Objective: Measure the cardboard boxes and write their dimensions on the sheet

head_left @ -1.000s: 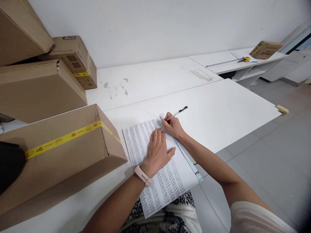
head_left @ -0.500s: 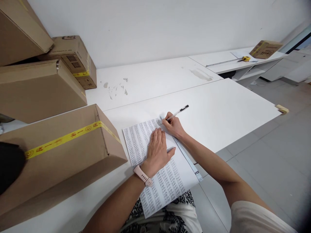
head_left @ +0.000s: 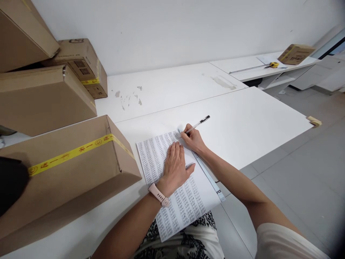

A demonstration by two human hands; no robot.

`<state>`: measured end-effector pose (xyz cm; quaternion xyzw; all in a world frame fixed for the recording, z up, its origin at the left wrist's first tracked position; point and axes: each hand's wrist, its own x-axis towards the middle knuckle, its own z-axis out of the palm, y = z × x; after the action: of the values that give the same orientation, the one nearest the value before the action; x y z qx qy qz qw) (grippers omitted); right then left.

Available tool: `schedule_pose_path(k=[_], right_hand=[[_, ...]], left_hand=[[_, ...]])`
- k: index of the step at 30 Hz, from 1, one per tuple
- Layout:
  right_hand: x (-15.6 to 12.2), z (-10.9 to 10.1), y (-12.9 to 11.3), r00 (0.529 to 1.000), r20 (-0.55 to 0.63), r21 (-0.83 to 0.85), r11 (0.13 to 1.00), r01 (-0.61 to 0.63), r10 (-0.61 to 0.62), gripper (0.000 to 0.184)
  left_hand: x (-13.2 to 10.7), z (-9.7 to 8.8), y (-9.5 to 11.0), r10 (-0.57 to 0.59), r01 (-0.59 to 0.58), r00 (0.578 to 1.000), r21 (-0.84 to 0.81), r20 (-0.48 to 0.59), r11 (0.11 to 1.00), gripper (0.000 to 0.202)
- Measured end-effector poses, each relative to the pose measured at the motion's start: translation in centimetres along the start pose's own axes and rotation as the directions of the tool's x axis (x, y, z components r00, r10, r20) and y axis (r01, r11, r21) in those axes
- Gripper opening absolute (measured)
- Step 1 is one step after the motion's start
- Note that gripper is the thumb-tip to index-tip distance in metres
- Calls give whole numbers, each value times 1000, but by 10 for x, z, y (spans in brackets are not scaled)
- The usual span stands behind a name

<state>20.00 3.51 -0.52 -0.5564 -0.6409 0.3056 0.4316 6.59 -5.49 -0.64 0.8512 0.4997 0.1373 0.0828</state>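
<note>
A sheet of paper (head_left: 199, 180) filled with columns of small dark handwriting lies at a slant on the white table, its lower end hanging over my lap. Flat on its middle rests my left hand (head_left: 175, 163), fingers stretched out and thumb apart, with a pink band on the wrist. My right hand (head_left: 192, 139) is closed round a clear pen (head_left: 201, 122) with a black end, its tip hidden at the sheet's upper right edge. Under the paper, a light blue sheet or pad (head_left: 219, 194) shows along the right side.
Cardboard boxes (head_left: 67, 158) fill the left side, one with yellow printed tape, others stacked behind. Along the wall, a second white surface (head_left: 167, 86) has peeled patches. A yellow tape measure (head_left: 273, 65) and a small carton (head_left: 295, 54) sit far right. The table's right corner (head_left: 312, 121) bears a tan guard.
The right hand and pen have shifted very slightly at the paper's upper right edge. My left hand stays in place on the sheet, and the view has moved a touch.
</note>
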Motion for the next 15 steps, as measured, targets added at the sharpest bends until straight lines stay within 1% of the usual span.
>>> schedule_pose_path(k=[3, 10, 15], right_hand=[[0, 0, -1, 1000, 1, -8, 1000, -13, 13, 17], [1, 0, 1, 1000, 4, -6, 1000, -3, 3, 17], [0, 0, 1, 1000, 5, -31, 999, 10, -10, 17]], left_hand=[[0, -1, 0, -1, 1, 1000, 8, 8, 1000, 81], [0, -2, 0, 7, -7, 1000, 13, 3, 1000, 81], [0, -4, 1, -2, 1, 1000, 22, 25, 1000, 82]])
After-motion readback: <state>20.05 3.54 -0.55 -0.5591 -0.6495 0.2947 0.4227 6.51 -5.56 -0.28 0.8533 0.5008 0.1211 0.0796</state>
